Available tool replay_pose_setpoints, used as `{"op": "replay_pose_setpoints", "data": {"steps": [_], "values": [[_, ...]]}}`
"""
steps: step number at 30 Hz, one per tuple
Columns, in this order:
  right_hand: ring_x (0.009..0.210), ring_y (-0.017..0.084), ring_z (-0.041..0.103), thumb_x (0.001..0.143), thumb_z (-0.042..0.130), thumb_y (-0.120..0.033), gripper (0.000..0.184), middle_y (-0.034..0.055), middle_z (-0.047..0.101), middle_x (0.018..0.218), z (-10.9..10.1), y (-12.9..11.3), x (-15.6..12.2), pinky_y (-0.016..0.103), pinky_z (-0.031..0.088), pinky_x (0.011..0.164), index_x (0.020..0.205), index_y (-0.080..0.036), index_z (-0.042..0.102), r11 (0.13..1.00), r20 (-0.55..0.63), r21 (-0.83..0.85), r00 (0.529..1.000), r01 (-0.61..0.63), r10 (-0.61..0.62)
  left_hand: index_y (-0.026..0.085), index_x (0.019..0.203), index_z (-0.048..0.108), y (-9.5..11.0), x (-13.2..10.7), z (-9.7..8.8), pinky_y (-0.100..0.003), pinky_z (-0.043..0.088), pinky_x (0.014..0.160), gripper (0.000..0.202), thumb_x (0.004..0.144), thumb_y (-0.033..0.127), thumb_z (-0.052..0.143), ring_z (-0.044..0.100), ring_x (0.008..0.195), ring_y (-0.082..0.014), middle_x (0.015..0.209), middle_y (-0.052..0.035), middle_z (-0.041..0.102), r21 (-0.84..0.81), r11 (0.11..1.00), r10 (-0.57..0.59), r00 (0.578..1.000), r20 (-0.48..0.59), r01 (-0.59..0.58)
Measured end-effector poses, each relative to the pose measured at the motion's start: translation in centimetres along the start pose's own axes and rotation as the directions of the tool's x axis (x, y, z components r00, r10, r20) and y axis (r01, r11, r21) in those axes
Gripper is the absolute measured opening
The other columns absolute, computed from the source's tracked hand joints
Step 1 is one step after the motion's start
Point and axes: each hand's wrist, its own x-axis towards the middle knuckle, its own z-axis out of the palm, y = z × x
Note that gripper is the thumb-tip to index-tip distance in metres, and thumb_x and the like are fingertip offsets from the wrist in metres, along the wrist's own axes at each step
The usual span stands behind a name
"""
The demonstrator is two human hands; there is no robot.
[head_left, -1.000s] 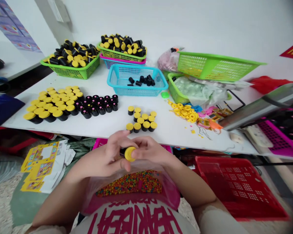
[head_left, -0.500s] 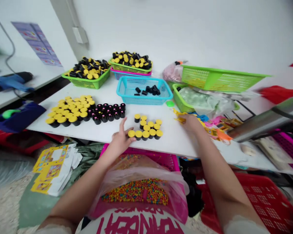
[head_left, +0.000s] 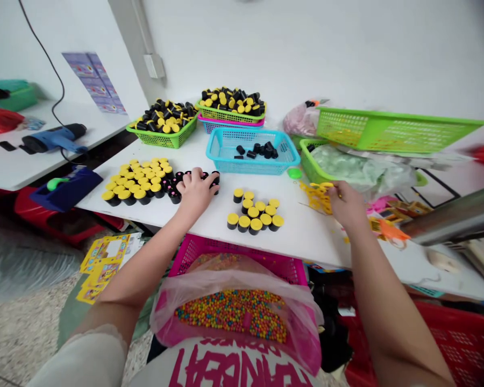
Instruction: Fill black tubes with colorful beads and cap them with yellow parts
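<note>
The hands are apart, both reaching out over the worktop [head_left: 302,236]. Seen from the open bag of beads [head_left: 232,314], the left hand [head_left: 196,193] is at about 11 o'clock, resting palm down on the rows of black pots [head_left: 173,193]. The right hand [head_left: 347,204] is at about 1 o'clock, its fingers [head_left: 334,188] at the yellow rings [head_left: 317,198], though I cannot tell whether they are pinching one.

The pots stand loose, so a sideways push from the left hand could tip them or roll them toward the worktop's near edge, not far away. The rings lie in a loose heap, and a careless grab could scatter them among the nearby scraps or drop them to the floor. The bag sits open directly below the forearms, so a knock could spill beads. The metal tube [head_left: 447,217] at about 2 o'clock juts in near the right hand and could catch it on a wide move.

The pots are short, glossy black cylinders with pink showing on top. The rings are flat, bright yellow and notched around their edges.
</note>
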Motion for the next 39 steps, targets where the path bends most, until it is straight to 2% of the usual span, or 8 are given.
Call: {"op": "replay_pose_setpoints", "data": {"steps": [7,12,16,19,22,30,36,39], "values": [[0.068,0.017,0.062,0.087,0.055,-0.056,0.036,0.0074,0.071,0.087,-1.9,-6.9,-3.3,0.034,0.053,0.066,0.094,-0.021,0.058,0.809,0.036,0.587,0.999,0.000,-0.025,0.032,0.120,0.067,-0.5,2.3,2.1,-0.052,0.026,0.091,0.032,0.089,0.033,0.058,0.035,0.117,-0.0399,0.134,-0.0144,0.043,0.045,0.994,0.091,0.988,0.128,-0.097],[0.071,0.018,0.065,0.087,0.060,-0.054,0.041,0.0028,0.068,0.077,-2.4,-10.0,-5.0,0.034,0.053,0.067,0.113,-0.023,0.053,0.751,0.076,0.659,0.990,0.038,-0.116,0.023,0.111,0.071,0.0,2.6,1.2,-0.055,0.026,0.092,0.029,0.082,0.027,0.066,0.034,0.121,-0.0409,0.127,-0.0154,0.054,-0.041,0.988,0.151,0.969,0.195,-0.146],[0.067,0.015,0.064,0.086,0.064,-0.048,0.030,0.0017,0.065,0.082,-2.2,-11.3,-6.3,0.032,0.053,0.065,0.100,-0.022,0.058,0.703,0.135,0.711,0.981,0.003,-0.140,0.020,0.104,0.072,0.6,1.2,0.2,-0.056,0.029,0.096,0.028,0.077,0.024,0.070,0.047,0.118,-0.0389,0.107,-0.0137,0.068,-0.137,0.963,0.267,0.902,0.339,-0.233],[0.063,0.013,0.063,0.087,0.064,-0.044,0.024,0.0000,0.062,0.080,-1.9,-12.1,-7.2,0.031,0.053,0.064,0.096,-0.022,0.062,0.686,0.160,0.727,0.977,-0.020,-0.141,0.020,0.120,0.067,0.1,0.0,-0.1,-0.046,0.040,0.094,0.043,0.077,0.025,0.068,0.062,0.104,-0.0313,0.103,-0.0116,0.072,-0.193,0.949,0.308,0.868,0.391,-0.249],[0.064,0.012,0.062,0.089,0.062,-0.039,0.018,0.0019,0.064,0.088,-1.8,-13.5,-8.0,0.031,0.054,0.064,0.094,-0.021,0.064,0.660,0.150,0.751,0.968,0.020,-0.201,0.017,0.130,0.061,-0.5,-1.1,-1.2,-0.036,0.049,0.087,0.052,0.079,0.026,0.064,0.066,0.097,-0.0253,0.112,-0.0120,0.072,-0.317,0.927,0.303,0.901,0.312,-0.203],[0.064,0.012,0.063,0.084,0.070,-0.034,0.019,0.0011,0.068,0.083,-3.6,-20.8,-8.8,0.027,0.056,0.062,0.099,-0.023,0.067,0.541,0.165,0.840,0.972,-0.049,-0.168,0.024,0.127,0.061,3.1,-5.7,-8.4,-0.025,0.054,0.070,0.040,0.086,0.028,0.058,0.063,0.090,-0.0169,0.113,-0.0066,0.063,-0.757,0.581,0.491,0.870,0.032,-0.300],[0.062,0.010,0.061,0.082,0.073,-0.032,0.019,0.0032,0.071,0.091,-2.6,-21.3,-9.7,0.025,0.054,0.057,0.098,-0.022,0.074,0.457,0.316,0.868,0.926,-0.196,-0.204,0.029,0.137,0.024,3.5,-9.2,-6.1,-0.041,0.046,0.101,0.054,0.092,0.017,0.052,0.053,0.122,-0.0214,0.138,-0.0127,0.041,-0.859,0.329,0.563,0.812,-0.154,-0.391],[0.057,0.009,0.059,0.080,0.074,-0.035,0.022,0.0029,0.072,0.087,-1.6,-21.0,-10.3,0.024,0.051,0.053,0.099,-0.022,0.076,0.464,0.371,0.850,0.909,-0.251,-0.187,0.033,0.136,0.015,2.9,-10.0,-4.6,-0.045,0.046,0.099,0.048,0.098,0.021,0.042,0.055,0.117,-0.0203,0.140,-0.0142,0.040,-0.929,0.184,0.629,0.765,-0.139,-0.321]]}}
